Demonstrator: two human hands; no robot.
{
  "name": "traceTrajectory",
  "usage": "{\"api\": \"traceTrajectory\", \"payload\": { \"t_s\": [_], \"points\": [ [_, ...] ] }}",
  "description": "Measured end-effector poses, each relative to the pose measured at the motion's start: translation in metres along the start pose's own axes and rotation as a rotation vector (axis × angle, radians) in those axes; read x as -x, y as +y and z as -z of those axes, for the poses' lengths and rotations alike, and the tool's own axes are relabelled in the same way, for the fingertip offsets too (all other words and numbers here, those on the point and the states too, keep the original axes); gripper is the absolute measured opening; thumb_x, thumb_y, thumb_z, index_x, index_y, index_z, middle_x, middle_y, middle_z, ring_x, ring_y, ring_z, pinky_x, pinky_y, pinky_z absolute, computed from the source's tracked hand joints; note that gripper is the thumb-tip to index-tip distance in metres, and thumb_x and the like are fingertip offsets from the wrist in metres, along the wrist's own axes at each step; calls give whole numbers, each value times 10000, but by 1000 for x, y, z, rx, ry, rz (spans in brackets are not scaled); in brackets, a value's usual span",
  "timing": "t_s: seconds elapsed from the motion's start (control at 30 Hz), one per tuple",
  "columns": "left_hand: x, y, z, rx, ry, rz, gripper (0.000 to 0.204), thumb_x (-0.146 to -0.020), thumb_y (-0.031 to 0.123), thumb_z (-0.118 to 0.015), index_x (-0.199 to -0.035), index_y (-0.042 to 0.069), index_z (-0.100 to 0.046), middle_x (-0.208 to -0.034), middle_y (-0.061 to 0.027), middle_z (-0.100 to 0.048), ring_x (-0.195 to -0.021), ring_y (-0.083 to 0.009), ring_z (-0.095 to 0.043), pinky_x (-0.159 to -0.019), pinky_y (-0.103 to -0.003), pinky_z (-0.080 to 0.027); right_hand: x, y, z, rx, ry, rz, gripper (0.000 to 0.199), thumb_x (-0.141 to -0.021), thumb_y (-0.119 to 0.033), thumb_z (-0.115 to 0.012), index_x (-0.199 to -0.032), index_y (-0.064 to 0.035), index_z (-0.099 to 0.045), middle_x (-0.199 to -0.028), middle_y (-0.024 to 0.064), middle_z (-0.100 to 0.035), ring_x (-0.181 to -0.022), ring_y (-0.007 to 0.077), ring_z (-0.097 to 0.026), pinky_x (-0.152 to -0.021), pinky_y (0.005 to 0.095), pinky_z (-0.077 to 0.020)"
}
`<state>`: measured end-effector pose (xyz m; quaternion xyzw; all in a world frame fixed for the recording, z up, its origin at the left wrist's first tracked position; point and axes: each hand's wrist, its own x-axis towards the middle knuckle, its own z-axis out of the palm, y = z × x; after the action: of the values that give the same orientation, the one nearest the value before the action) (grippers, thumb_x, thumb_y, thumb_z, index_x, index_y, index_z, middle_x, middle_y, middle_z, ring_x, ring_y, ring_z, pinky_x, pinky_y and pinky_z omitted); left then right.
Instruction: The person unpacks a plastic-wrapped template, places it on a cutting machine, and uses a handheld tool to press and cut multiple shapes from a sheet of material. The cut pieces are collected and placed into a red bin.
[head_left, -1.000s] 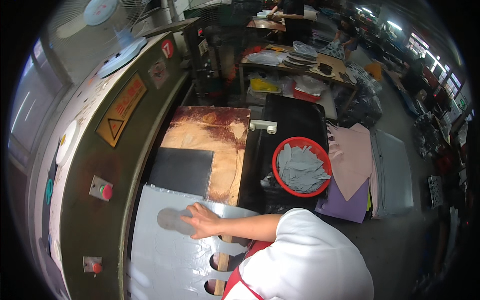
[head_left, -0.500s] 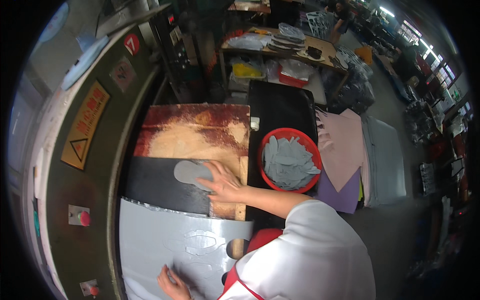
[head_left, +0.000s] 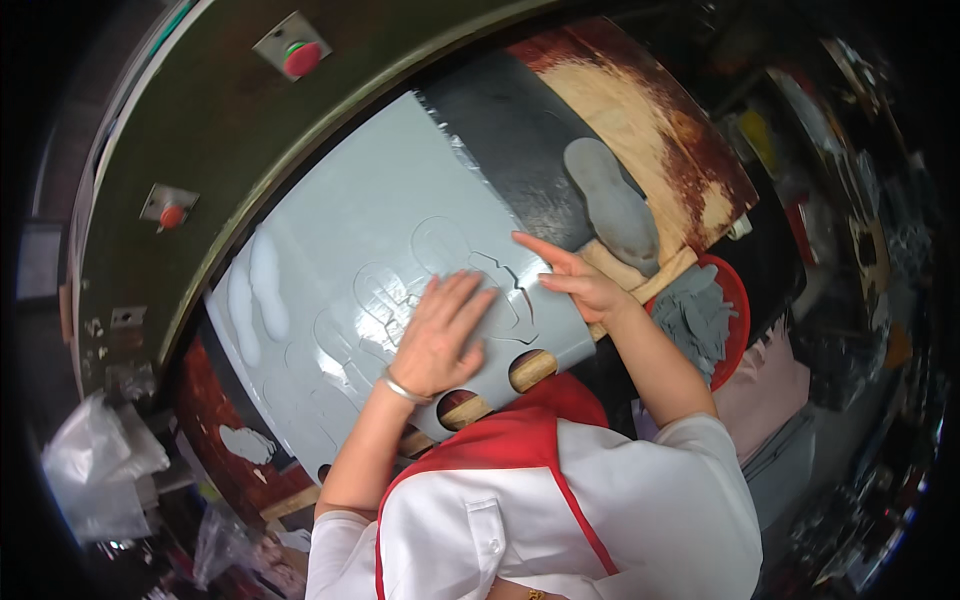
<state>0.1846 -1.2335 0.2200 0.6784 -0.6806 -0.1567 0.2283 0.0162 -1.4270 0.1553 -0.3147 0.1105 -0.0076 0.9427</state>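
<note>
A glossy grey sheet (head_left: 340, 250) lies in front of me, marked with several sole-shaped cut lines and with round holes along its near edge. My left hand (head_left: 440, 335), a bracelet on its wrist, is flat over these cut lines with its fingers extended and nothing in them. At the sheet's right edge, my right hand (head_left: 585, 285) points its index finger beside a dark, angular slit (head_left: 515, 290); its fingers are apart and I see nothing held. Beyond that hand, grey sole-shaped pieces (head_left: 605, 190) lie on a black board (head_left: 515, 130), apart from it.
A dark green machine body (head_left: 200, 90) with red push buttons (head_left: 301, 58) borders the left and far side. To the right stands a red basin (head_left: 740, 335) of grey scraps (head_left: 690, 315). Two pale sole-shaped pieces (head_left: 267, 285) lie at the sheet's left end. Clear plastic bags (head_left: 100, 470) sit lower left.
My view has turned down and toward the left. My right hand has left the grey sole-shaped piece and come to the sheet's edge. My left hand now lies further over the cut lines.
</note>
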Motion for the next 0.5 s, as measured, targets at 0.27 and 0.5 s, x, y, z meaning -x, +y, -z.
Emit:
{"api": "traceTrajectory", "payload": {
  "t_s": [0.27, 0.5],
  "points": [
    [-15, -4, -23, 201, 288, -32, 570, -668, -106, -503, -1219, 33, -546, -1265, -170, -539, -1241, -345, -488, -1082, -458, -365, 3, 4, -32, -277, -109, 112, 716, -898, -96, -599, -1503, -82, -215, -1305, 147, -502, -986, 207, -626, -873, 333, -514],
    [34, -58, 82, 679, 1231, 281, 309, -1016, 215, -448, -1111, -36, -601, -926, -108, -651, -817, -170, -604, -738, -289, -493, 19, -2, -74, 1681, 697, 586, 446, -812, -41, -680, -1237, -2, -552, -1028, 126, -630, -929, 248, -627, -827, 311, -496]
  ]
}}
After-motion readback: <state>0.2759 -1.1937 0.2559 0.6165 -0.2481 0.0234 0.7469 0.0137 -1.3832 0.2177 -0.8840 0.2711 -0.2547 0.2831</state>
